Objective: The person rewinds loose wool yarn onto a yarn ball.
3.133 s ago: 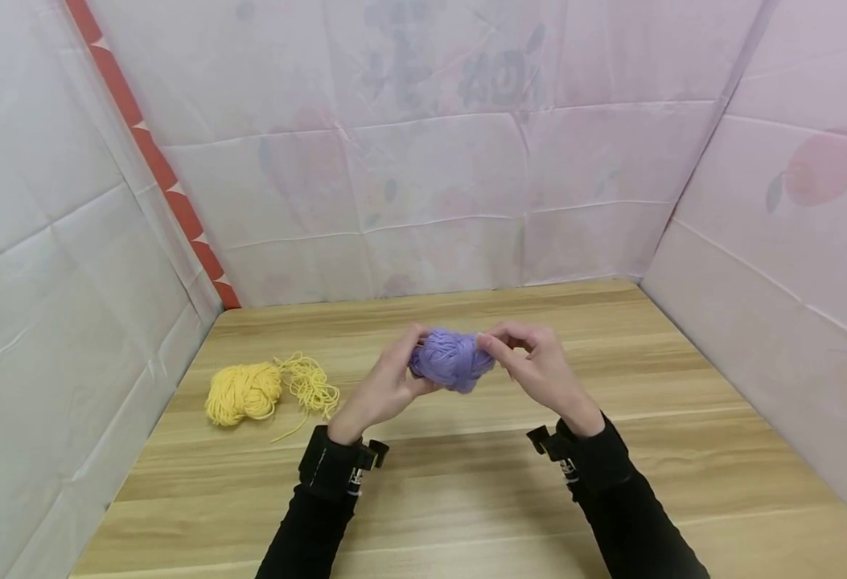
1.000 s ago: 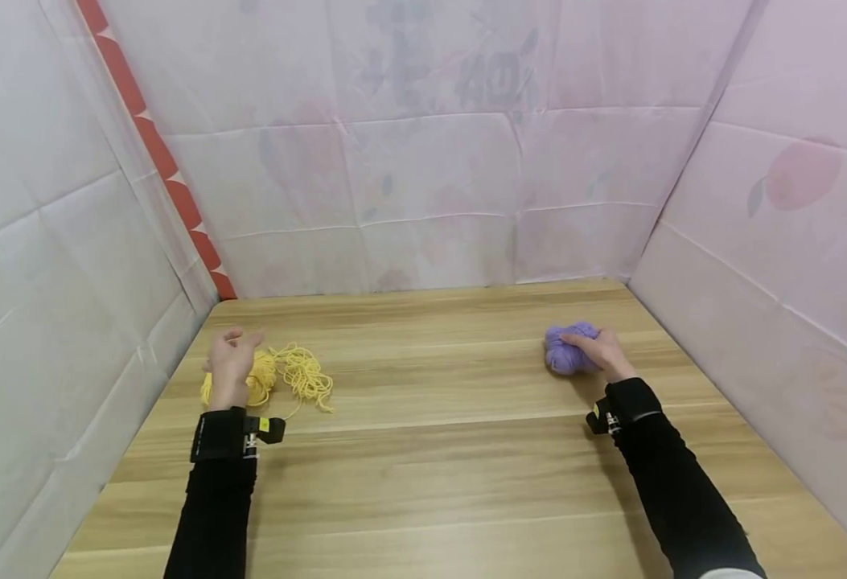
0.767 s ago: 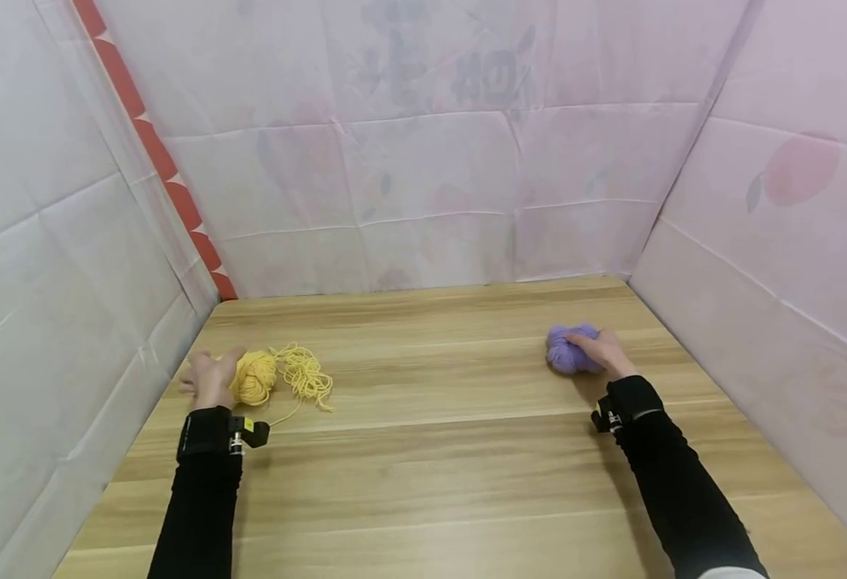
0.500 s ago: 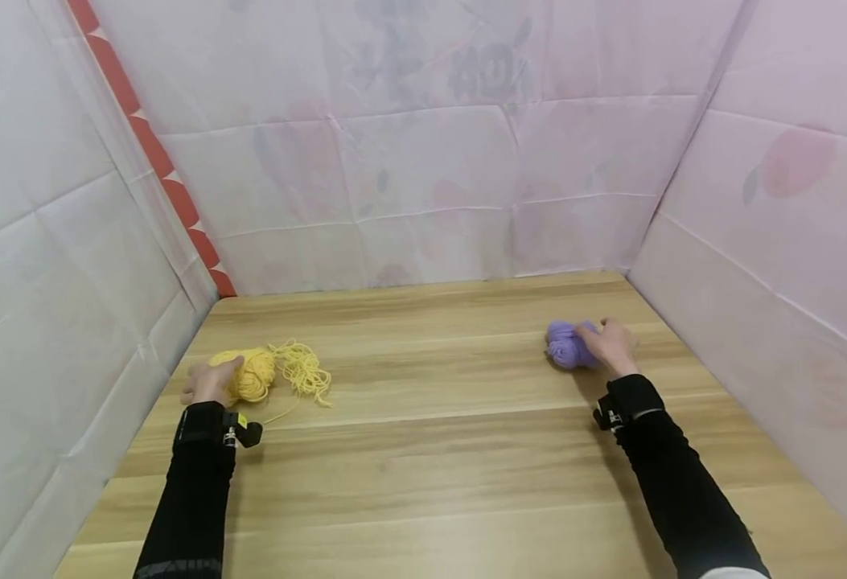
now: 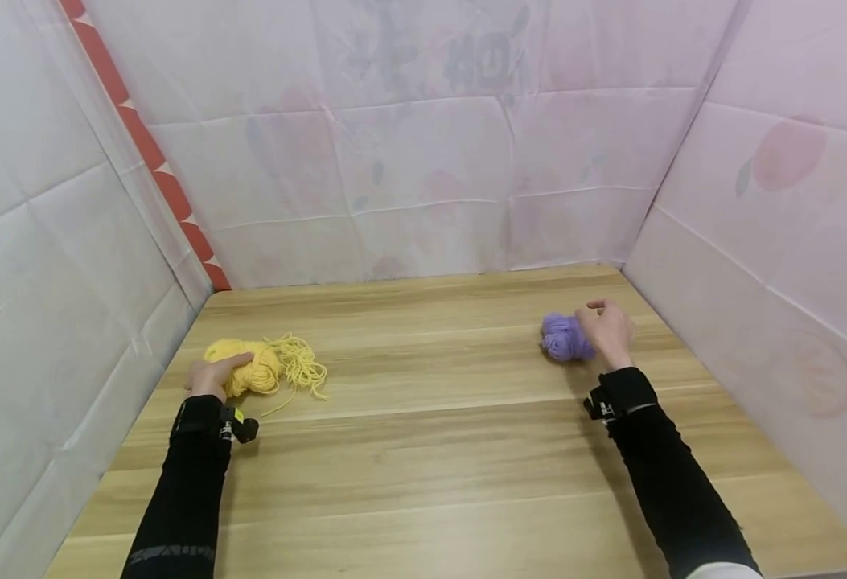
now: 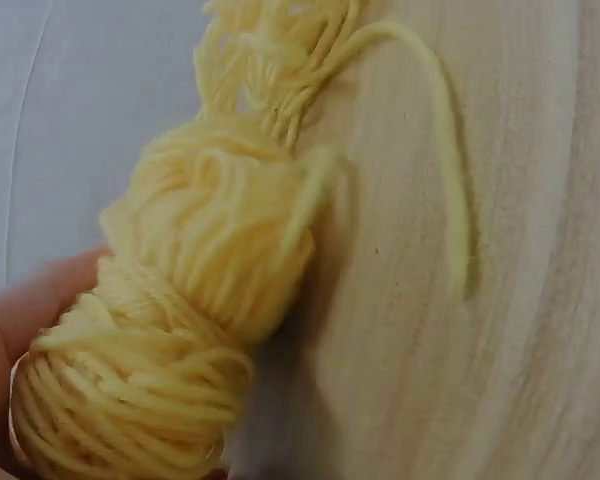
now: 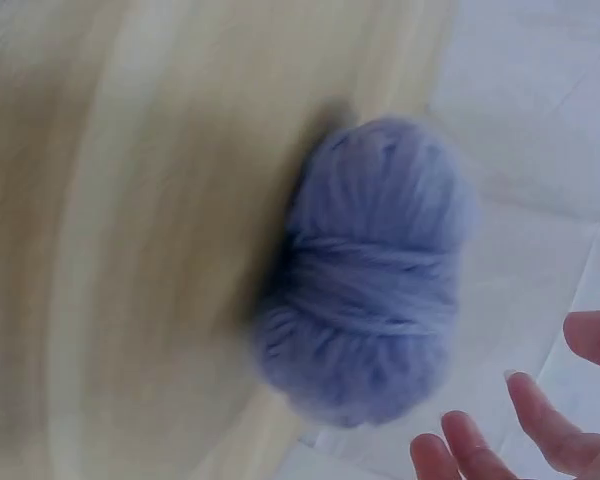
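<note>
A yellow ball of yarn (image 5: pixel 242 366) lies at the left of the table, with a loose tangle of yellow strands (image 5: pixel 298 363) beside it. My left hand (image 5: pixel 213 376) grips the ball from its near left side, thumb over the top; the left wrist view shows the yarn (image 6: pixel 200 230) with fingers (image 6: pixel 40 300) behind it. At the right sits a purple ball of yarn (image 5: pixel 564 336), its middle wrapped by a band of strands (image 7: pixel 375 285). Just right of that ball is my right hand (image 5: pixel 609 330), its fingers (image 7: pixel 545 425) spread and apart from the yarn.
The wooden table (image 5: pixel 394 450) is walled by pale printed sheets at the left, the back (image 5: pixel 409 161) and the right (image 5: pixel 770 241). A red scalloped strip (image 5: pixel 151 149) runs down the back left corner. Both wrists wear black straps with small cameras.
The purple yarn ball went from between both hands to the table's right side, and the right hand has let go of it. The left hand moved left and took hold of the yellow ball.
</note>
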The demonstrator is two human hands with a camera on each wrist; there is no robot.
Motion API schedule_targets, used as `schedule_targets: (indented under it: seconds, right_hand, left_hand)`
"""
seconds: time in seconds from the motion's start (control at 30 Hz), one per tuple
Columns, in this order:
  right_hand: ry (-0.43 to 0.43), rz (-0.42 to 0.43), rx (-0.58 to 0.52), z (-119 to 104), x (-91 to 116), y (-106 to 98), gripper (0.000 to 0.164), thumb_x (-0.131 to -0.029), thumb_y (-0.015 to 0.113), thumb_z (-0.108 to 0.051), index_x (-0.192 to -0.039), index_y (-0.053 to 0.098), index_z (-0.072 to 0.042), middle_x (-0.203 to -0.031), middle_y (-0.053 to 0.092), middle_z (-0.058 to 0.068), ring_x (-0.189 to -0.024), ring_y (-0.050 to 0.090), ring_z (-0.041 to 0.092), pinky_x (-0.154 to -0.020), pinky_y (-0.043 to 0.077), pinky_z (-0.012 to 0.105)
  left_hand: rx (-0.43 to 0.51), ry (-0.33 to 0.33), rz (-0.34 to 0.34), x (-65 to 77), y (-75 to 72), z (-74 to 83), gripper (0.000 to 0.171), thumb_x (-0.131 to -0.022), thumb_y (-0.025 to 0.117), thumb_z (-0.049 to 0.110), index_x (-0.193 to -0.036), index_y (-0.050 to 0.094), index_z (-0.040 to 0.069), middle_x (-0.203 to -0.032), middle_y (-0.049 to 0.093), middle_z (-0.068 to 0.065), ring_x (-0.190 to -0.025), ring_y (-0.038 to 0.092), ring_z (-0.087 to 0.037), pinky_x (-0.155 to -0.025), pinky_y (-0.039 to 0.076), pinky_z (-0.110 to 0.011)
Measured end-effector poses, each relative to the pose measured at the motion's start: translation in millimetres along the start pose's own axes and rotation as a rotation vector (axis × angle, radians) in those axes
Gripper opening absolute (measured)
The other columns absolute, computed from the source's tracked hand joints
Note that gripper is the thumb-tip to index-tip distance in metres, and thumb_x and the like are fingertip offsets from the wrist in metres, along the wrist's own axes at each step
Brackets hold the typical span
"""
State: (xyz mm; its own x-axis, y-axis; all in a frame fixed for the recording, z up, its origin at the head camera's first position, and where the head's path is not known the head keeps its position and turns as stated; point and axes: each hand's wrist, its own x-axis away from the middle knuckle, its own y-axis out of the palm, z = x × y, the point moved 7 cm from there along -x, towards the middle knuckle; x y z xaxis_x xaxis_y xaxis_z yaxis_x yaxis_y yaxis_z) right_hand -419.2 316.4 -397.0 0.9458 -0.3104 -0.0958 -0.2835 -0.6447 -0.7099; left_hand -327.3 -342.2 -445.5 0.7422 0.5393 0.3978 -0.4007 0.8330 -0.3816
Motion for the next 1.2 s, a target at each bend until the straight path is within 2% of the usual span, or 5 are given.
schedule_targets:
  seconds: [0.27,0.63,0.87,1.07,1.2]
  right_hand:
    - [-0.128,0.047,-0.112,-34.2,9.0,-2.3,0.043,-0.096,0.049,-0.027,-0.130,0.052,-0.001,-0.134,0.053,0.025,-0.123,0.046,0.040,-0.104,0.027,0.055]
    - [-0.539,-0.285,-0.326,-131.5,50.6,23.6,0.064,-0.098,0.055,-0.033,-0.151,0.028,-0.008,-0.152,0.037,0.019,-0.136,0.040,0.037,-0.110,0.036,0.053]
    - [-0.671,-0.637,-0.848,-212.0,101.3,55.6,0.053,-0.106,0.034,-0.029,-0.148,0.029,0.002,-0.151,0.041,0.015,-0.138,0.041,0.024,-0.118,0.028,0.048]
    - [-0.484,-0.838,-1.131,-237.8,131.0,76.0,0.055,-0.103,0.031,-0.049,-0.149,0.031,-0.020,-0.151,0.039,-0.003,-0.139,0.035,0.009,-0.121,0.018,0.037]
    - [-0.507,-0.931,-1.220,-247.5,142.9,73.7,0.031,-0.105,0.031,-0.036,-0.122,0.054,-0.023,-0.100,0.062,-0.005,-0.096,0.058,0.010,-0.099,0.043,0.032]
  left_hand:
    - [-0.144,0.308,-0.027,30.2,11.5,65.0,0.094,-0.084,0.070,0.022,-0.150,0.009,-0.008,-0.152,0.023,-0.030,-0.138,0.031,-0.040,-0.114,0.033,-0.047]
    - [-0.124,0.677,-0.297,149.7,63.5,187.3,0.071,-0.080,0.078,0.028,-0.128,0.032,0.001,-0.112,0.047,-0.009,-0.093,0.052,-0.018,-0.072,0.050,-0.022]
    - [0.131,0.672,-0.662,212.3,100.0,208.6,0.060,-0.082,0.075,0.014,-0.128,0.036,0.011,-0.111,0.057,-0.008,-0.086,0.066,-0.015,-0.074,0.058,-0.027]
    - [0.360,0.730,-0.860,249.8,123.6,217.0,0.051,-0.085,0.069,0.008,-0.129,0.042,0.010,-0.109,0.061,-0.008,-0.088,0.065,-0.017,-0.072,0.057,-0.029]
    - [0.518,0.788,-0.905,259.4,128.7,219.4,0.042,-0.088,0.064,0.006,-0.127,0.048,0.010,-0.104,0.061,-0.006,-0.085,0.063,-0.016,-0.067,0.056,-0.027]
